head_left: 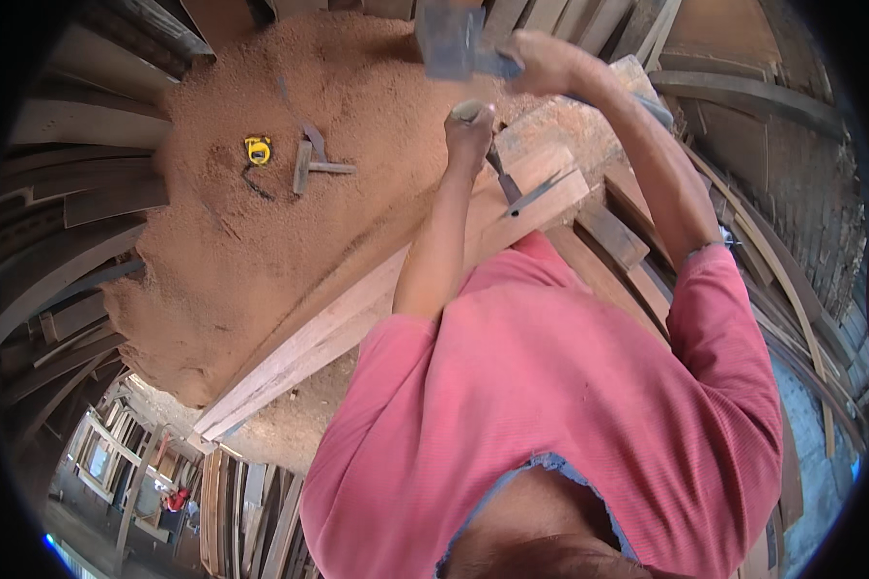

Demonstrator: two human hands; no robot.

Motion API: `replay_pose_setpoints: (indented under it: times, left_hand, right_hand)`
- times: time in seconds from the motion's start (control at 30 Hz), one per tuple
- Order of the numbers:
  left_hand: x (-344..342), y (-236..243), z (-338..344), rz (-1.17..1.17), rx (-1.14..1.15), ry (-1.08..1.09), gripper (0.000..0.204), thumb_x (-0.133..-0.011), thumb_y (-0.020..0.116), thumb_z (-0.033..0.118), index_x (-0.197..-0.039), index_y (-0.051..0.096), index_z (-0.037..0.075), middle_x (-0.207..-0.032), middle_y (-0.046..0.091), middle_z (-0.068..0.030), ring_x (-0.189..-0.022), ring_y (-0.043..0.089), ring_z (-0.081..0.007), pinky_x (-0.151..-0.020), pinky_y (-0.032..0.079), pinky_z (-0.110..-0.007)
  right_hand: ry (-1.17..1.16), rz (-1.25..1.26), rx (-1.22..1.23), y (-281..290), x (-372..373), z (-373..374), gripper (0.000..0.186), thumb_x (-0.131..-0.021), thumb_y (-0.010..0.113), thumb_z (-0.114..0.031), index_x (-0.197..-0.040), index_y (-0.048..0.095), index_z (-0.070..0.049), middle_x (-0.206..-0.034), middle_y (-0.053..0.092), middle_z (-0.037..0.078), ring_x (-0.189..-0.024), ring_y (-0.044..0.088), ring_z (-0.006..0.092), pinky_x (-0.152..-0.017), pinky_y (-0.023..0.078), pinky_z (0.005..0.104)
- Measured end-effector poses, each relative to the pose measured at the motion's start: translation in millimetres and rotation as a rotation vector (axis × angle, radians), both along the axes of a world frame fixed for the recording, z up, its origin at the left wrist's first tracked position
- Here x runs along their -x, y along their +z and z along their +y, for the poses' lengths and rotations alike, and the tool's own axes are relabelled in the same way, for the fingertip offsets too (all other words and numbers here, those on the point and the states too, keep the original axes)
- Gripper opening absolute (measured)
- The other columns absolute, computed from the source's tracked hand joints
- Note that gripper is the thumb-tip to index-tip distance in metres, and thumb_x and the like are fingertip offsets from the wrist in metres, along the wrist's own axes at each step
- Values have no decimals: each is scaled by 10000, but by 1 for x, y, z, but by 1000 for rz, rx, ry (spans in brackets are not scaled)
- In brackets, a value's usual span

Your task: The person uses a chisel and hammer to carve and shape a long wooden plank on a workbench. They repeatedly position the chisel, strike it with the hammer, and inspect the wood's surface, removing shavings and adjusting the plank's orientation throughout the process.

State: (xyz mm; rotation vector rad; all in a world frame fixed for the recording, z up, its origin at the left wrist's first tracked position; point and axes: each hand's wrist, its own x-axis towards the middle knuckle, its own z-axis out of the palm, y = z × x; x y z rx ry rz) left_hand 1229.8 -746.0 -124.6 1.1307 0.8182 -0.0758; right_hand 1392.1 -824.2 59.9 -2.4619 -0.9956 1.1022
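My left hand (470, 135) is closed around the handle of a chisel (503, 178). The blade slants down to a dark narrow slot (541, 195) in the top of a long pinkish wooden beam (357, 297), near its far right end. Above and to the right, my right hand (543, 64) grips a mallet (450, 41) by its handle. The big grey-blue mallet head is raised over the chisel, apart from it and smeared by motion.
Heaped sawdust (290, 251) spreads left of the beam. On it lie a yellow tape measure (258, 150), a T-shaped wooden tool (302, 168) and a thin grey blade (313, 140). Planks (106, 203) stack along the left. Timber pieces (613, 236) lie to the right.
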Motion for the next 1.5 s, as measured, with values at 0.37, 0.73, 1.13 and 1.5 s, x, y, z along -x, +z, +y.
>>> replay_pose_setpoints:
  times: [0.37,0.73,1.13,1.5]
  left_hand:
    - [-6,-2,-6,-3,-7,25,191,-943,681,119,-769,606,95,-607,579,-24,-479,540,-116,-435,422,-293]
    - [-3,-8,-5,-45,80,-7,152,-944,685,134,-803,649,90,-637,590,-8,-534,549,-111,-502,440,-285]
    - [28,94,-70,-496,-31,-401,121,-850,753,57,-906,646,59,-825,640,24,-803,586,-76,-716,497,-265]
    - [26,107,-36,-75,-727,-1253,255,-733,762,182,-950,743,48,-913,731,-221,-909,723,-387,-798,581,-458]
  right_hand:
    - [346,-239,151,-44,-7,13,396,-775,695,-173,-1110,694,38,-936,726,247,-871,734,342,-723,594,440]
    - [-59,-336,-193,-57,-31,30,264,-756,730,-143,-967,725,16,-814,722,221,-802,739,330,-647,582,458]
    - [-185,42,-10,-15,5,-26,318,-762,729,-190,-958,653,49,-740,691,199,-720,716,298,-671,554,435]
    - [-688,100,-105,-44,99,-180,279,-821,752,-224,-923,629,4,-664,616,86,-588,609,167,-577,495,355]
